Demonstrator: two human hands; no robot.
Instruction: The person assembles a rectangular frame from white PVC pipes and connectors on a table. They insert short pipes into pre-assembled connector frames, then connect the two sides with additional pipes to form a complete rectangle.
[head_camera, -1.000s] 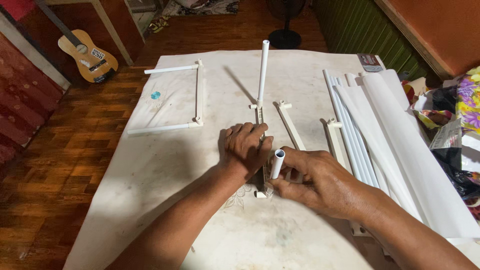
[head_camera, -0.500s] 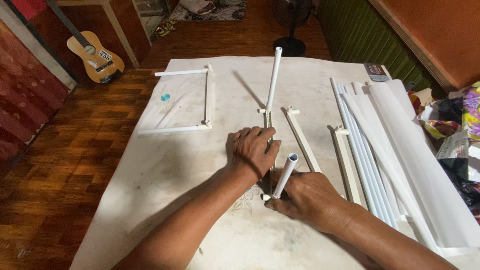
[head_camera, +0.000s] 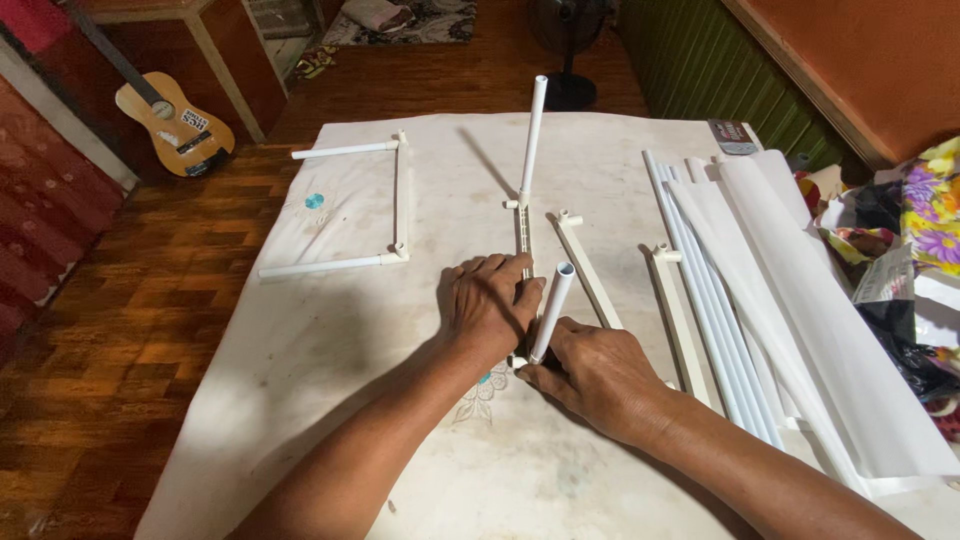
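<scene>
A white pipe assembly (head_camera: 524, 232) lies on the white cloth (head_camera: 330, 330) with a long pipe (head_camera: 533, 140) standing up from its far fitting. My left hand (head_camera: 488, 305) presses down on the near part of the lying pipe. My right hand (head_camera: 595, 372) grips the base of a short white pipe (head_camera: 553, 308), which stands slightly tilted at the near fitting, right beside my left fingers. The near fitting itself is hidden under my hands.
A three-sided pipe frame (head_camera: 398, 200) lies at the far left. Two pipe pieces with tee fittings (head_camera: 588, 272) (head_camera: 680, 315) lie right of my hands. Further right are several long pipes (head_camera: 715, 290) and white rolled sheets (head_camera: 820, 330). A guitar (head_camera: 170, 115) and a fan base (head_camera: 568, 92) stand on the wooden floor.
The short pipe in my right hand has shifted a little and now stands closer against my left fingers. My left hand has stayed on the lying pipe.
</scene>
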